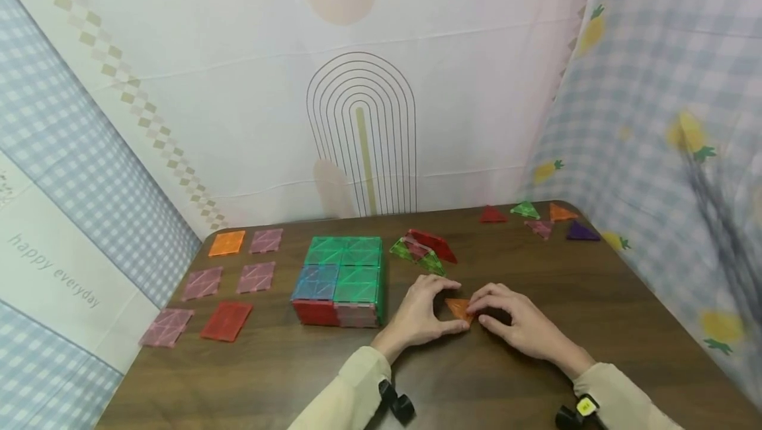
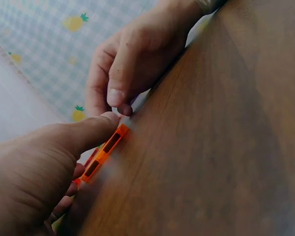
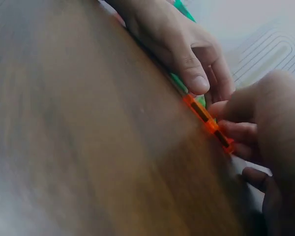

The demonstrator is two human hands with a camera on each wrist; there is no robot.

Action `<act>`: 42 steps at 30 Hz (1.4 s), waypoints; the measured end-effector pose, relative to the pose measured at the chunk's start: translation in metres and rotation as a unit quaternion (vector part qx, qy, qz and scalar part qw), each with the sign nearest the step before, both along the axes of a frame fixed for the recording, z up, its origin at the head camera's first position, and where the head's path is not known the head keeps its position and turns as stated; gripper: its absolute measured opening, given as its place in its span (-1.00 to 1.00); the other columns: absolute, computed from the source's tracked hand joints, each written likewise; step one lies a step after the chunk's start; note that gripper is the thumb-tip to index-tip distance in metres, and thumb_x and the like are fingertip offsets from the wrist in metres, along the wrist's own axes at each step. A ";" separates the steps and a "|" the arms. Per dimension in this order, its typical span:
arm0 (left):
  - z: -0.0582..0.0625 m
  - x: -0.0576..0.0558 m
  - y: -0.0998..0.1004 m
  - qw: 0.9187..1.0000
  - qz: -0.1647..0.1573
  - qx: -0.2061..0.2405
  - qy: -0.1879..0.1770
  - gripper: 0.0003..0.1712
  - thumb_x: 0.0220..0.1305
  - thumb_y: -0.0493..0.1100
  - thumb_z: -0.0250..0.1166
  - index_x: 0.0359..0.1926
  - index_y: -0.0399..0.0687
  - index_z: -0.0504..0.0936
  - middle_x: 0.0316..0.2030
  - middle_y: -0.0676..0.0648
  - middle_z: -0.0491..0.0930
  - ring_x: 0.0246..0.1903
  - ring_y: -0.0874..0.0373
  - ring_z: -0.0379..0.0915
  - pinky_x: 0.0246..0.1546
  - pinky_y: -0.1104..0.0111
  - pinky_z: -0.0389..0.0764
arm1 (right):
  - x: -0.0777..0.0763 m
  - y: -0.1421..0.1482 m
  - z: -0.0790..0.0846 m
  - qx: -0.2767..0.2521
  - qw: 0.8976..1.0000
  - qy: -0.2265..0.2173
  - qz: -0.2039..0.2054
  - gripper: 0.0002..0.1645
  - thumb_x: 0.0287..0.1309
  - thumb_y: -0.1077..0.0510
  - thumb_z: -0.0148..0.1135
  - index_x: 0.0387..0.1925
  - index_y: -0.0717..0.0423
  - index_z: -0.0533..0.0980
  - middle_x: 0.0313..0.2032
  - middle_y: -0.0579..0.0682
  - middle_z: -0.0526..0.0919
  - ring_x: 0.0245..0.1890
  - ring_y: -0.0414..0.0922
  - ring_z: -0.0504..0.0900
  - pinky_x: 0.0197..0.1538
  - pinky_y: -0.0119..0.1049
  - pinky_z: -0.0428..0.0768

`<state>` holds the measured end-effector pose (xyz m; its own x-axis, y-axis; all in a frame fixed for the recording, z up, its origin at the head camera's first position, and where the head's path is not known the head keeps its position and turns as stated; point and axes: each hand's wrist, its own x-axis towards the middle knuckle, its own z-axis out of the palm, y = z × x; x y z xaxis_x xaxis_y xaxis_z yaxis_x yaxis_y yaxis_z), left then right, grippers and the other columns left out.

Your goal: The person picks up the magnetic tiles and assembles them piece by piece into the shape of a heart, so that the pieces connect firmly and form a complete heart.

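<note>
A small orange triangle magnetic tile (image 1: 458, 307) lies at the table's front middle, between both hands. My left hand (image 1: 421, 311) curves around its left side, with the thumb at the near corner and the fingers toward the far side. From the right, my right hand (image 1: 520, 319) holds the tile's right corner with bent fingers and thumb. Seen edge-on in the left wrist view, the orange tile (image 2: 105, 153) has dark magnets along its side. In the right wrist view the right fingers overlap the orange tile (image 3: 206, 120).
Left of my hands stands a box of square tiles (image 1: 344, 270), green and blue on top. Behind them, red and green tiles (image 1: 421, 250) lean together. Purple, red and orange squares (image 1: 227, 321) lie at left, and several triangles (image 1: 538, 228) at the back right.
</note>
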<state>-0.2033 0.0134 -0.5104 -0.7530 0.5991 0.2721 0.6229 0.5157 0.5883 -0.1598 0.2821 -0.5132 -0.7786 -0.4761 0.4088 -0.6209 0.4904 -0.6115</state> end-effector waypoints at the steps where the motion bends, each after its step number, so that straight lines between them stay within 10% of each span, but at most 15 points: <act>1: 0.000 0.000 0.000 1.000 -0.002 -0.006 0.002 -0.24 0.28 0.26 0.65 0.41 0.12 0.70 0.31 0.09 0.65 0.33 0.13 0.48 0.47 0.03 0.50 | -0.002 0.001 0.000 -0.012 1.000 -0.004 -0.007 -0.66 0.57 0.28 0.34 0.17 -0.16 0.74 0.18 -0.14 0.72 0.10 -0.16 0.68 0.11 -0.20 0.70; 7: 0.000 -0.001 0.000 1.000 -0.007 -0.018 0.007 -0.26 0.29 0.26 0.65 0.40 0.15 0.71 0.25 0.12 0.68 0.32 0.15 0.46 0.47 0.06 0.47 | -0.037 0.021 -0.004 -0.053 0.989 -0.009 -0.135 -0.68 0.58 0.26 0.34 0.23 -0.04 0.72 0.13 -0.06 0.75 -0.13 -0.26 0.63 -0.11 -0.36 0.58; 13: -0.002 -0.001 -0.001 1.000 -0.018 -0.017 0.005 -0.28 0.26 0.26 0.67 0.38 0.19 0.73 0.08 0.19 0.69 0.21 0.21 0.46 0.38 0.14 0.49 | -0.081 0.043 -0.005 -0.043 0.974 -0.040 -0.218 -0.64 0.64 0.19 0.29 0.34 0.05 0.65 0.23 0.11 0.73 0.10 -0.06 0.66 0.02 -0.49 0.51; 24: -0.001 -0.001 -0.001 0.999 -0.020 0.018 -0.025 -0.31 0.12 0.18 0.78 0.26 0.26 0.77 -0.01 0.19 0.57 -0.03 0.38 0.48 0.18 0.36 0.51 | -0.141 0.053 -0.008 0.035 0.975 -0.042 -0.213 -0.31 0.66 0.12 0.26 0.63 0.25 0.34 0.55 0.44 0.36 0.51 0.46 0.31 0.47 0.49 0.27; 34: -0.003 -0.004 -0.003 0.999 -0.017 0.043 -0.018 -0.52 0.28 0.00 0.71 0.12 0.10 0.72 -0.11 0.15 0.74 -0.15 0.39 0.58 -0.01 0.52 0.62 | -0.142 0.045 -0.012 0.100 0.971 -0.038 -0.213 -0.25 0.72 0.03 0.17 0.65 0.38 0.27 0.51 0.50 0.26 0.40 0.48 0.16 0.37 0.45 0.23; 42: -0.002 -0.003 -0.002 0.999 -0.013 0.040 -0.030 -0.73 0.42 -0.10 0.59 0.07 0.09 0.75 -0.17 0.14 0.75 -0.21 0.36 0.53 -0.08 0.51 0.52 | -0.116 0.038 -0.013 0.072 0.963 -0.009 -0.259 -0.67 0.57 0.08 0.40 0.06 0.27 0.56 0.22 0.47 0.43 0.18 0.41 0.22 0.18 0.41 0.24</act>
<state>-0.2062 0.0114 -0.5127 -0.7532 0.5972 0.2757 0.5986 0.4486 0.6637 -0.2755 0.3197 -0.5258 -0.9331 -0.0724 0.3522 -0.2603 0.8117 -0.5229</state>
